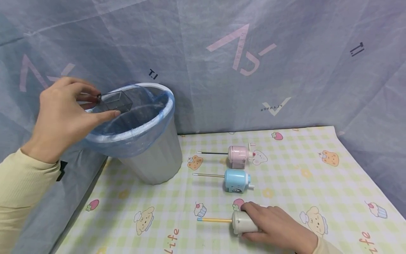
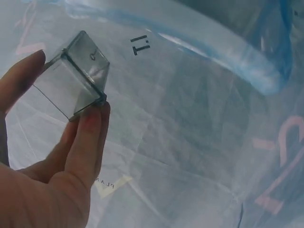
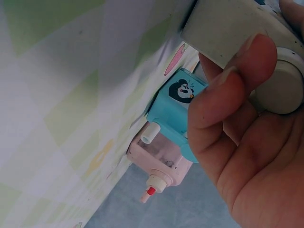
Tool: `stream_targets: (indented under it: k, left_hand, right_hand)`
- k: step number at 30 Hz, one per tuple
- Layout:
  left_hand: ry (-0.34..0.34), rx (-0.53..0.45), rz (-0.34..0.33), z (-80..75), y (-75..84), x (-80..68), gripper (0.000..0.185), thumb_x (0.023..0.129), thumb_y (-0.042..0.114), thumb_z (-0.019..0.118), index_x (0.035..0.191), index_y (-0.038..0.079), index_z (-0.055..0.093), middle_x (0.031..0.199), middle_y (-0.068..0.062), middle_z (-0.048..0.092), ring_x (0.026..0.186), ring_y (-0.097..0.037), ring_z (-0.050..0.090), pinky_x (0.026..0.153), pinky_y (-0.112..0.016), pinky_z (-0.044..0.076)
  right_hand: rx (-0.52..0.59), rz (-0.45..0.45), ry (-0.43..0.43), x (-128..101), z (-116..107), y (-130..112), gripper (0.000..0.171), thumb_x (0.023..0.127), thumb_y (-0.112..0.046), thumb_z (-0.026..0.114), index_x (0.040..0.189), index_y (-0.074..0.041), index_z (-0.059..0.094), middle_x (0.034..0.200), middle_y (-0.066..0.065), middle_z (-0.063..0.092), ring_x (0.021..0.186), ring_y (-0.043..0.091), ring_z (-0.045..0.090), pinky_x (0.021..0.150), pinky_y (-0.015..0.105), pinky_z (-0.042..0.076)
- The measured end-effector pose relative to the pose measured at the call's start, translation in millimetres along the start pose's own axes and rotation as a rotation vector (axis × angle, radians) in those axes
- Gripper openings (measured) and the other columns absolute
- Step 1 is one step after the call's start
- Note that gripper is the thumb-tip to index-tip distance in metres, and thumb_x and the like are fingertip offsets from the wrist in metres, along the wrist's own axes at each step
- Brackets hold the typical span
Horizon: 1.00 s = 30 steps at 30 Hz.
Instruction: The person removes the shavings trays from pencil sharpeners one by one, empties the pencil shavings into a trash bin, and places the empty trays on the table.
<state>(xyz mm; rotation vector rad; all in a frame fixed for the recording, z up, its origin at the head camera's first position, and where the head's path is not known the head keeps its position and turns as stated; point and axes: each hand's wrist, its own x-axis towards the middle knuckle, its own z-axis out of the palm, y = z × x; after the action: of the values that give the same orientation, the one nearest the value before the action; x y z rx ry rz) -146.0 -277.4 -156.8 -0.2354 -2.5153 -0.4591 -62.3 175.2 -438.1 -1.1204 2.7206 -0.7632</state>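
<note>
Over the lined wastebasket [image 1: 149, 148] our left hand [image 1: 60, 120] pinches a clear shavings tray [image 1: 115, 101] by its end walls; we judge it light, rigid, slick. Our right hand [image 1: 276, 224] grasps the beige pencil sharpener [image 1: 242, 223] on the tablecloth [image 1: 317, 183], 1 of 3.

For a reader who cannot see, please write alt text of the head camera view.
A left hand holds a small clear tray over a lined grey bin, while the right hand grips a cream pencil sharpener on a checked tablecloth. Pink and blue sharpeners, each with a pencil inserted, lie behind it.
</note>
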Motion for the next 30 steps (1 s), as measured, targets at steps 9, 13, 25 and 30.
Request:
stream_targets:
  k: [9, 13, 25, 30]
  left_hand:
    - [-0.049, -0.012, -0.159, 1.9, 2.0, -1.2, 0.057, 0.083, 0.042, 0.092, 0.115, -0.001, 0.072, 0.118, -0.007, 0.057, 0.096, 0.011, 0.049, 0.069, -0.009, 0.037]
    - [-0.059, -0.017, -0.165, 3.7, 1.3, -2.0, 0.058, 0.085, 0.041, 0.090, 0.116, -0.003, 0.070, 0.116, -0.010, 0.057, 0.117, -0.016, 0.057, 0.083, -0.017, 0.035]
    - [-0.024, -0.049, -0.131, 4.4, 1.6, -16.2, 0.057, 0.081, 0.041, 0.094, 0.112, -0.001, 0.072, 0.119, -0.007, 0.057, 0.079, 0.023, 0.048, 0.076, 0.000, 0.037]
    - [-0.018, -0.085, -0.128, 4.1, 5.9, -21.9, 0.055, 0.080, 0.036, 0.097, 0.109, -0.002, 0.072, 0.119, -0.001, 0.056, 0.083, 0.021, 0.050, 0.075, 0.004, 0.040]
  right_hand:
    - [0.000, -0.002, 0.009, 0, 0, 0, 0.053, 0.097, -0.058, 0.075, 0.130, -0.020, 0.057, 0.095, -0.021, 0.054, 0.066, -0.006, 0.045, 0.054, 0.019, 0.040]
    - [0.001, -0.005, 0.011, -1, 1, 0, 0.053, 0.098, -0.058, 0.074, 0.130, -0.020, 0.057, 0.094, -0.021, 0.053, 0.066, -0.006, 0.045, 0.054, 0.018, 0.040]
    - [-0.004, -0.003, 0.011, -1, 0, -1, 0.053, 0.097, -0.058, 0.074, 0.131, -0.021, 0.057, 0.096, -0.021, 0.053, 0.067, -0.006, 0.045, 0.055, 0.019, 0.040]
    - [-0.012, -0.007, 0.017, -1, 0, 0, 0.054, 0.097, -0.059, 0.075, 0.130, -0.021, 0.056, 0.097, -0.021, 0.054, 0.067, -0.006, 0.046, 0.055, 0.019, 0.041]
